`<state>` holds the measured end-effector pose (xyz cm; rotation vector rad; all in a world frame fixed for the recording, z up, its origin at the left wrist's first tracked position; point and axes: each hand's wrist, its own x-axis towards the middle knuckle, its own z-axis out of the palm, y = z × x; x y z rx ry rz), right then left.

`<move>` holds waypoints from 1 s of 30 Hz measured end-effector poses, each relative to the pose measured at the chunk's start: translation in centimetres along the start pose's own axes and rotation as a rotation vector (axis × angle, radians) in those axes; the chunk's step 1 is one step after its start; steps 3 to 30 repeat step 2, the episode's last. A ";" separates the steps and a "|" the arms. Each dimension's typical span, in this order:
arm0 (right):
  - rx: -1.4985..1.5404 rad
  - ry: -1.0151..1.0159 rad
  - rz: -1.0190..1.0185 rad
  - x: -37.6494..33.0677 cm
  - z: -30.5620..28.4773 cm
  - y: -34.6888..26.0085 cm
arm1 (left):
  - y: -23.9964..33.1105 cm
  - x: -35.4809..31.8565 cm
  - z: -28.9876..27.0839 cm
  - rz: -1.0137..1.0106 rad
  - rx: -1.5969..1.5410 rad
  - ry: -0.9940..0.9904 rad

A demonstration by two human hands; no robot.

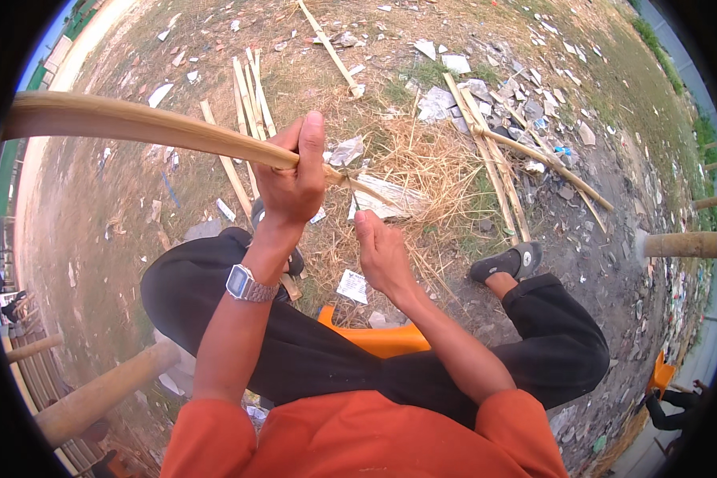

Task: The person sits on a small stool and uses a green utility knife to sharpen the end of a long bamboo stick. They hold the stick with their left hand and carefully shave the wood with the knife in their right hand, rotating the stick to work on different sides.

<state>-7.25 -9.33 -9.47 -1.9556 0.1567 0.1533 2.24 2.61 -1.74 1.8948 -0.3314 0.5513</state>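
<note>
My left hand (pixel 292 171), with a silver watch on its wrist, is closed around a long bamboo strip (pixel 175 137). The strip runs from the far left, past my fist, to a narrow end over the straw. My right hand (pixel 382 253) is closed in a fist just below that end, thumb up. From the right fist a thin dark blade (pixel 354 199), looking like a knife seen edge-on, reaches up to the strip and touches or crosses it. Its handle is hidden in my fingers.
Pale shavings (pixel 426 171) lie heaped ahead of me. Bamboo strips (pixel 251 95) lie ahead left, with more bamboo pieces (pixel 502 171) ahead right. An orange stool (pixel 378 338) is beneath me. Bamboo posts (pixel 107 394) (pixel 681 244) stand at both sides. Litter covers the ground.
</note>
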 end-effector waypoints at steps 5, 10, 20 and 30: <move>0.064 -0.013 -0.026 -0.1 0.0 -0.8 | -0.1 0.3 0.0 0.021 -0.058 -0.033; 0.064 -0.013 -0.026 -0.1 0.0 -0.8 | -0.1 0.3 0.0 0.021 -0.058 -0.033; 0.064 -0.013 -0.026 -0.1 0.0 -0.8 | -0.1 0.3 0.0 0.021 -0.058 -0.033; 0.064 -0.013 -0.026 -0.1 0.0 -0.8 | -0.1 0.3 0.0 0.021 -0.058 -0.033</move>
